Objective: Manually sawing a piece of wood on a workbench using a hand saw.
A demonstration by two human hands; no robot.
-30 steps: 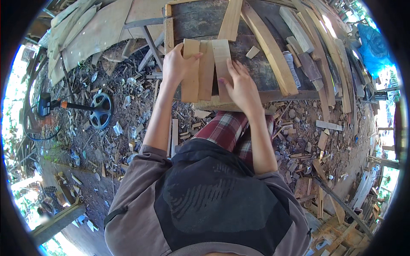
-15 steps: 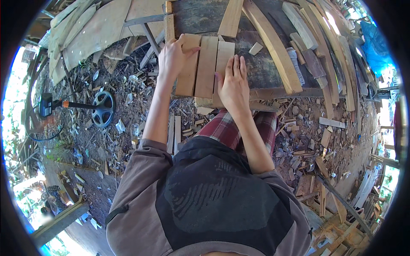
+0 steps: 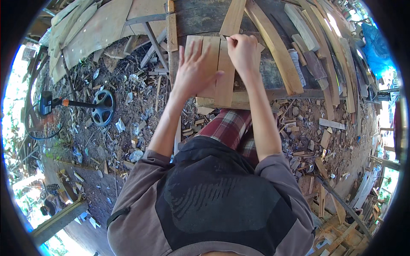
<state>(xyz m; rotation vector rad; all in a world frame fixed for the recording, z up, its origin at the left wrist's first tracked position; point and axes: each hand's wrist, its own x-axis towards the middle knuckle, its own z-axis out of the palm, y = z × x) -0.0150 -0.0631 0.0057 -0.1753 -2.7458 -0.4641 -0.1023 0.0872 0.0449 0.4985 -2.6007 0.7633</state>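
Pale wooden boards lie side by side, lengthwise to me, on the near edge of a dark worn workbench [image 3: 196, 19]. My left hand [image 3: 192, 70] rests palm down with fingers spread over the left boards, its thumb reaching toward the right board [image 3: 225, 87]. Part of the middle board [image 3: 210, 87] shows under and beside that hand. At the right board's far end, my right hand [image 3: 244, 55] is closed with its fingers curled. What they grip, if anything, is hidden. A small wood block [image 3: 259, 48] shows partly behind the right hand.
A long curved timber [image 3: 277, 51] and a plank [image 3: 232, 19] lie farther back on the bench. More lumber [image 3: 326, 64] and a blue plastic sheet [image 3: 376, 49] are at right. A metal detector [image 3: 102, 106] stands at left on ground strewn with wood scraps.
My left hand has moved right from the left board's far edge and flattened over the boards. The left boards sit farther right. My right hand has moved forward and curled closed.
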